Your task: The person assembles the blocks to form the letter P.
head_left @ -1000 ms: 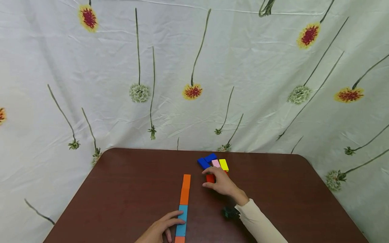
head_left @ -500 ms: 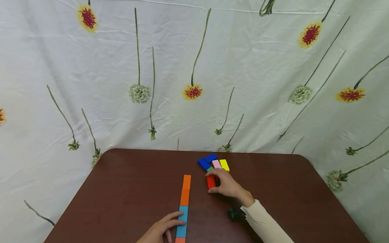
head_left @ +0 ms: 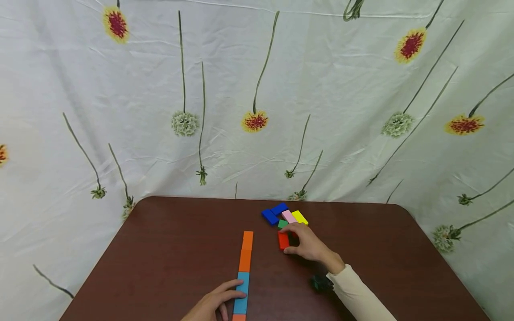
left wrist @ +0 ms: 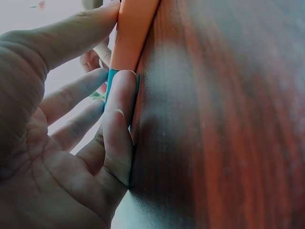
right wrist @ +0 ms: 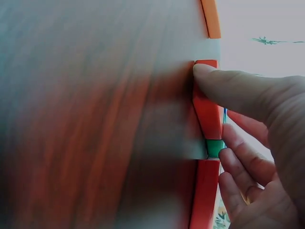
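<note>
The right hand grips a red block between thumb and fingers, right of centre on the worktop. Just beyond its far end lies a green block. Farther back sit a pink block, a yellow block to its right and two blue blocks to its left. A second red block shows in the right wrist view, close to the green one.

The left hand, its fingers extended, rests fingertips on the light blue part of a row of blocks, left of the red block. Two orange blocks form the row's far end; more orange shows at the near edge. Under the right wrist is a dark object, too indistinct to name. A flower-printed cloth hangs behind.
</note>
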### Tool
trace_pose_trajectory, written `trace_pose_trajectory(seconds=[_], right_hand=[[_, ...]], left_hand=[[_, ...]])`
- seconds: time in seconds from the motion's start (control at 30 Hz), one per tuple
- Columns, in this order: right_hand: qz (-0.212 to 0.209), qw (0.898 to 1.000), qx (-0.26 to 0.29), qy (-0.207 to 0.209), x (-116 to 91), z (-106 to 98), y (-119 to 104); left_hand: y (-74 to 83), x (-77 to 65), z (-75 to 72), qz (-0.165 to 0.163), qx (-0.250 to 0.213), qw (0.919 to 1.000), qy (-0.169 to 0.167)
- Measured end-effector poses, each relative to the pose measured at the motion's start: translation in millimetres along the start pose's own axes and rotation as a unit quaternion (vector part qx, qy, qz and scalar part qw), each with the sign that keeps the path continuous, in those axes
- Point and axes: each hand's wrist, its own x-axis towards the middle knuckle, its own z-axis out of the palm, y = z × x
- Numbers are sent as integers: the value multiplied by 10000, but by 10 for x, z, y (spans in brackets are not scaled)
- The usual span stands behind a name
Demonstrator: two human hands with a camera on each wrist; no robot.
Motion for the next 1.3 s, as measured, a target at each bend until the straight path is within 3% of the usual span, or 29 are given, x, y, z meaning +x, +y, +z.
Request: trace_pose_trajectory(seconds=[0.23,0.37,0.7,0.87,1.03,1.3], right_hand=[[-191,9977,-608,-241,3,-121,21],[-232,9972,-662,-269,53,-168,-8],[-633,9980,21,7,296,-107,-164],[-769,9965,227,223,433,-11,-234],[-688,9969,330,202,568,88,-324],[-285,9994,62,163,741,213,-439]], left_hand=[[6,1,0,-33,5,10000,-10],[9,2,-3,-63,4,10000,-11],[1,-1,-2,-144,-170,9998,13],[-6,5,2,167,64,9998,122],[3,13,4,370,187,9990,176],[22,11,4,301,125,9994,124]])
